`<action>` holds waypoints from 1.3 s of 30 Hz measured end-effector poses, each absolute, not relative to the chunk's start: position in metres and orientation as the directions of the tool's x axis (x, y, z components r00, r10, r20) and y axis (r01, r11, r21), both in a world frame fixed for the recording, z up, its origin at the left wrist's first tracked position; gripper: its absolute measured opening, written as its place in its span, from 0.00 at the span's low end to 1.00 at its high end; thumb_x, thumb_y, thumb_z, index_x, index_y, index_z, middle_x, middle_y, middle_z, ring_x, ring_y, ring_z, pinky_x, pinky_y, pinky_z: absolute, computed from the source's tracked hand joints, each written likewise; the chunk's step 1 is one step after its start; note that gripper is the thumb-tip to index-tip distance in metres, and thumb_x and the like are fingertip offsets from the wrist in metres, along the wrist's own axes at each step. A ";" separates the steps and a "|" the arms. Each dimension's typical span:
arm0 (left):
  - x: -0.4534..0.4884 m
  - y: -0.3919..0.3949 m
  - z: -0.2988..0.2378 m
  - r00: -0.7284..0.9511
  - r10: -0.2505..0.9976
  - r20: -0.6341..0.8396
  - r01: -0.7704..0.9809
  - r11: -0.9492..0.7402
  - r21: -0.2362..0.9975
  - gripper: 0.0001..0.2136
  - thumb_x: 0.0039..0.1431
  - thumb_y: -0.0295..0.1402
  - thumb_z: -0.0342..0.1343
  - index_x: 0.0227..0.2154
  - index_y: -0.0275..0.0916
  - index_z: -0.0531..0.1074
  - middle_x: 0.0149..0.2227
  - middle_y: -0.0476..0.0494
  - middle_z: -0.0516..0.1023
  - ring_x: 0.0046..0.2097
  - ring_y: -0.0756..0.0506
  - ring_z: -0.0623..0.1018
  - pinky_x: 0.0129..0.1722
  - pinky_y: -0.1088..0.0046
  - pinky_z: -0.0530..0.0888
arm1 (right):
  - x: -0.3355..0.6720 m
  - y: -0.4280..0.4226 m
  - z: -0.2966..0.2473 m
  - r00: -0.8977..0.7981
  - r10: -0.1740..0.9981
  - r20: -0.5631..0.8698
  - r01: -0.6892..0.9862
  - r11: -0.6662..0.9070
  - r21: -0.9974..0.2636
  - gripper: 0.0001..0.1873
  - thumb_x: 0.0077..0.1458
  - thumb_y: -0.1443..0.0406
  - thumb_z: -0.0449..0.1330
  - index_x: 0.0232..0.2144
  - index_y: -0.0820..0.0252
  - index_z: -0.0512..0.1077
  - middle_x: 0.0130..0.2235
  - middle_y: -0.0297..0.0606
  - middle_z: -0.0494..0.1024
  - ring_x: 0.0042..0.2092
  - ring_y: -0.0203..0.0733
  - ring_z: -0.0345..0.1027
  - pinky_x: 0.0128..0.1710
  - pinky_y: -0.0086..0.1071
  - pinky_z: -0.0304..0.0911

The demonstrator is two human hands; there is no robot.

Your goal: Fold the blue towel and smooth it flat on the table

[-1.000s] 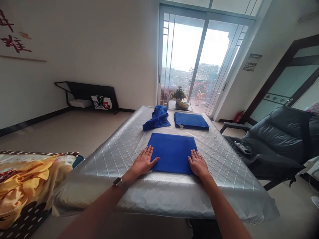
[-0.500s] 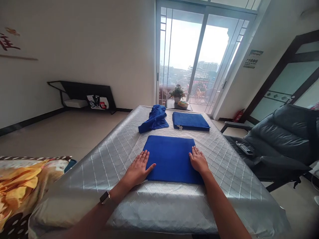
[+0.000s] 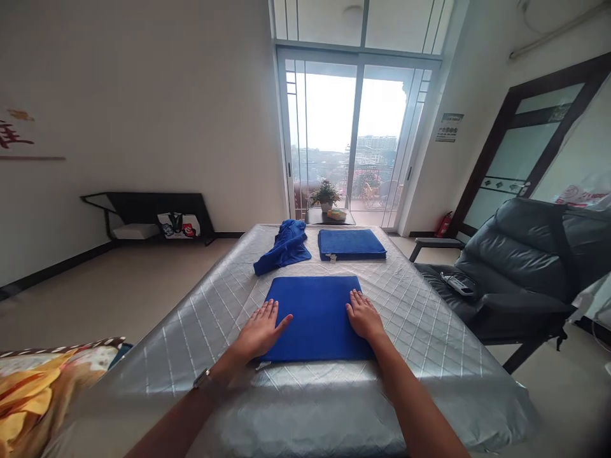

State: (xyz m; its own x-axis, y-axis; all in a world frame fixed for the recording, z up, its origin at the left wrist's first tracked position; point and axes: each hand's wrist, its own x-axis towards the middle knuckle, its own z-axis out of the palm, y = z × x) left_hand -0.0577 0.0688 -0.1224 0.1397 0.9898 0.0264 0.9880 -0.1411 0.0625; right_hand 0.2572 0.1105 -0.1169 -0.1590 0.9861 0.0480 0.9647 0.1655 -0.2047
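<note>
Both hands (image 3: 260,331) (image 3: 365,316) lie flat and outstretched on opposite side edges of a folded blue cloth (image 3: 316,318)

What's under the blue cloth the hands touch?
The silver cover shows around the blue cloth, and a white tag peeks out at the cloth's near left corner. The cloth hides what is right underneath.

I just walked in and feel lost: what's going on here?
A person's left hand lies at the left edge of a folded blue cloth, the right hand at its right edge, both open. The cloth lies flat on a silver quilted cover. Beyond it sit a crumpled blue cloth, to the left, and a flat blue stack, to the right.
</note>
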 end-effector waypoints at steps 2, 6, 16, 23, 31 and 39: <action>-0.028 0.083 -0.110 0.205 0.977 0.064 0.974 -0.210 0.088 0.41 0.69 0.57 0.28 0.68 0.25 0.54 0.71 0.26 0.49 0.72 0.36 0.51 0.69 0.54 0.52 | 0.257 0.110 -0.116 -0.160 0.985 0.058 0.962 0.169 -0.215 0.33 0.70 0.58 0.38 0.70 0.70 0.51 0.72 0.43 0.48 0.73 0.42 0.39 0.71 0.37 0.35; 0.061 0.108 -0.099 0.413 0.906 0.094 0.892 -0.424 0.160 0.38 0.70 0.56 0.29 0.68 0.30 0.55 0.71 0.30 0.52 0.72 0.38 0.52 0.69 0.57 0.52 | 0.260 0.109 -0.117 -0.163 0.985 0.063 0.959 0.173 -0.222 0.32 0.70 0.59 0.38 0.70 0.70 0.51 0.72 0.44 0.49 0.73 0.42 0.40 0.71 0.37 0.36; 0.118 0.140 -0.135 0.443 0.872 0.211 0.860 -0.479 0.176 0.33 0.72 0.51 0.26 0.69 0.36 0.55 0.70 0.35 0.59 0.71 0.39 0.56 0.69 0.56 0.54 | 0.262 0.108 -0.118 -0.168 0.983 0.072 0.957 0.180 -0.227 0.31 0.69 0.62 0.40 0.71 0.63 0.52 0.72 0.39 0.49 0.72 0.40 0.41 0.70 0.36 0.38; 0.032 0.145 -0.132 0.288 0.949 0.128 0.938 -0.306 0.161 0.38 0.69 0.55 0.25 0.69 0.31 0.52 0.71 0.31 0.51 0.72 0.38 0.51 0.69 0.54 0.51 | 0.259 0.109 -0.116 -0.147 0.986 0.074 0.954 0.161 -0.254 0.32 0.70 0.59 0.38 0.70 0.67 0.52 0.72 0.41 0.50 0.72 0.40 0.41 0.71 0.36 0.36; -0.033 0.135 -0.130 0.151 0.987 0.056 0.982 -0.156 0.103 0.39 0.69 0.55 0.29 0.70 0.27 0.48 0.73 0.30 0.46 0.73 0.39 0.48 0.70 0.57 0.48 | 0.259 0.109 -0.116 -0.138 0.989 0.057 0.959 0.148 -0.240 0.32 0.70 0.60 0.38 0.70 0.67 0.51 0.72 0.39 0.49 0.73 0.38 0.39 0.71 0.35 0.35; 0.048 0.120 -0.110 0.379 0.914 0.146 0.897 -0.402 0.185 0.34 0.71 0.51 0.31 0.70 0.31 0.52 0.72 0.34 0.51 0.72 0.40 0.51 0.70 0.58 0.50 | 0.264 0.116 -0.126 -0.155 0.985 0.070 0.963 0.166 -0.210 0.32 0.70 0.59 0.38 0.70 0.67 0.51 0.72 0.41 0.49 0.72 0.41 0.40 0.71 0.39 0.38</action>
State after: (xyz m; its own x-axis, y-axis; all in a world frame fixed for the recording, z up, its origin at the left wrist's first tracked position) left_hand 0.0476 0.1199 -0.1098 0.3791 0.9137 0.1464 0.8969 -0.4018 0.1846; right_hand 0.2638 0.1157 -0.1257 -0.1548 0.9854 0.0701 0.9635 0.1663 -0.2099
